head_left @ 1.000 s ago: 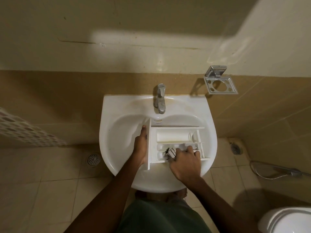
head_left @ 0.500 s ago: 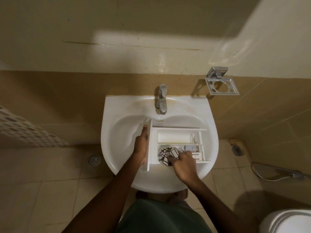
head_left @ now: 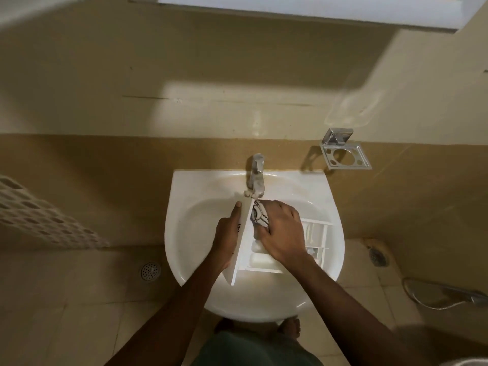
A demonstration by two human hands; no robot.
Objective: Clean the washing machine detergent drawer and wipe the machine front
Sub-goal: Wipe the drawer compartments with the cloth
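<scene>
Head view, looking down at the basin.

- White sink [head_left: 184, 233] at centre frame, chrome tap [head_left: 256, 173] at its top edge.
- Detergent drawer [head_left: 266, 262] sits inside the sink bowl, right of centre, open side up. Its front panel [head_left: 241, 247] stands on edge and runs diagonally from below the tap down to lower centre.
- Left hand [head_left: 227, 239] lies against the outer (left) face of the panel, thumb straight along the panel's top edge. The other fingers are hidden under the hand, so I can't tell whether they're clenched round it.
- Right hand [head_left: 282, 233] is over the drawer, fingers curled round a black-and-white patterned cloth [head_left: 260, 216]. It presses the cloth into the drawer's upper end, tight against the panel's inner face, just below the tap.
- Drawer compartments show only at the right and lower edges of the right hand; the rest are covered.

Surroundings: chrome wall holder [head_left: 346, 154] upper right of the sink, floor drain [head_left: 150, 270] lower left, spray hose [head_left: 449, 297] at the right edge, perforated white panel [head_left: 39, 215] at the left edge.
</scene>
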